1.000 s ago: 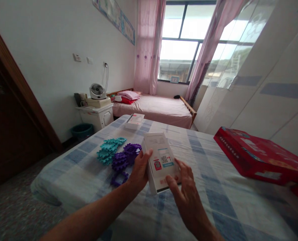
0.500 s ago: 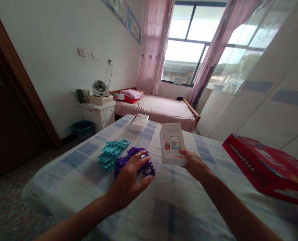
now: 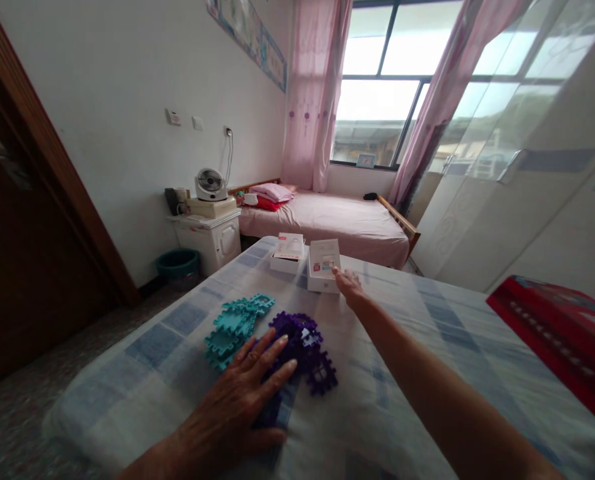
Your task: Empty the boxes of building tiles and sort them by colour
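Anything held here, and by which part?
The right hand meets the nearer white box at its right edge, thumb on top; grip or touch can't be told. The left hand, spread over purple pieces, holds nothing visible.

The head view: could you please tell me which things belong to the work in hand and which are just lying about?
Likely part of the work:
nearer white box, at the right hand
purple pieces, at the left hand
turquoise pieces beside them
other white box

Likely lying about:
fan
bin
red box, perhaps
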`<state>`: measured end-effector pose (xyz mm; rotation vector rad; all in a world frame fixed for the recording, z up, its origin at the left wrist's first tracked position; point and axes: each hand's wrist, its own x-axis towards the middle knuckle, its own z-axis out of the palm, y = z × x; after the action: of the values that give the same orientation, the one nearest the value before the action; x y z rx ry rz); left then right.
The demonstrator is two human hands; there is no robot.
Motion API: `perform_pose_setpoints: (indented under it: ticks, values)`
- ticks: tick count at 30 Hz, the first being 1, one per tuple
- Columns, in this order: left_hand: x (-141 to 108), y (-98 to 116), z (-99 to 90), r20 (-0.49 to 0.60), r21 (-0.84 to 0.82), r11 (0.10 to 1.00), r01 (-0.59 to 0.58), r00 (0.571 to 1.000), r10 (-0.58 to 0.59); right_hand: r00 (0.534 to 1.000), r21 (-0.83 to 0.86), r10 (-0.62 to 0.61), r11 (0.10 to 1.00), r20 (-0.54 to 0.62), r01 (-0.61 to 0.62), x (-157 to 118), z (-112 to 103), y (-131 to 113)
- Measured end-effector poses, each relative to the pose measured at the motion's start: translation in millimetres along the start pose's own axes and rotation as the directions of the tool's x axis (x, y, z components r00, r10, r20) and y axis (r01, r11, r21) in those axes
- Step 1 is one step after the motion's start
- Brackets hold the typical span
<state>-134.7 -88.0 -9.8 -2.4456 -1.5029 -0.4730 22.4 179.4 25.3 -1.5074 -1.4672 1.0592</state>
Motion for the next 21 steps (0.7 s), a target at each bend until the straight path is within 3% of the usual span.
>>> perform_pose_setpoints:
  ticks: [3,6,8,10,12,14,16,17,21]
  values:
    - [8,-6,-5.7,-0.01,0.004,0.998,0.059,0.998,-0.059,0.994,-0.108,-0.081,0.992,-0.077,0.072,-29,-9,10]
    - [14,-23,-18.7,-0.055,-0.056,0.989,0.135,0.989,-0.138,0.979,-0.174,-0.203,0.964,0.002,0.2,-71,-25,27]
    - [15,-43,-23.5,-0.138,-0.105,0.945,0.311,0.936,-0.323,0.967,-0.185,-0.216,0.953,0.133,0.238,-101,-34,39]
    - [13,-65,-20.6,-0.168,-0.168,0.859,0.485,0.844,-0.509,0.956,-0.17,-0.182,0.96,0.231,0.224,-128,-37,49]
    - [11,-84,-11.1,-0.072,-0.265,0.764,0.588,0.778,-0.624,0.944,-0.137,-0.174,0.966,0.282,0.219,-150,-34,53]
    - [10,-94,-0.2,0.083,-0.4,0.684,0.61,0.767,-0.636,0.911,-0.077,-0.213,0.964,0.353,0.255,-164,-27,52]
    - [12,-95,5.7,0.152,-0.473,0.662,0.582,0.794,-0.589,0.872,-0.02,-0.273,0.951,0.406,0.307,-168,-23,48]
    - [15,-92,5.2,0.13,-0.469,0.676,0.569,0.801,-0.584,0.866,-0.01,-0.301,0.943,0.4,0.332,-165,-22,45]
    - [42,-53,-19.0,-0.167,-0.31,0.78,0.544,0.777,-0.607,0.924,-0.125,-0.342,0.923,0.17,0.365,-121,-30,30]
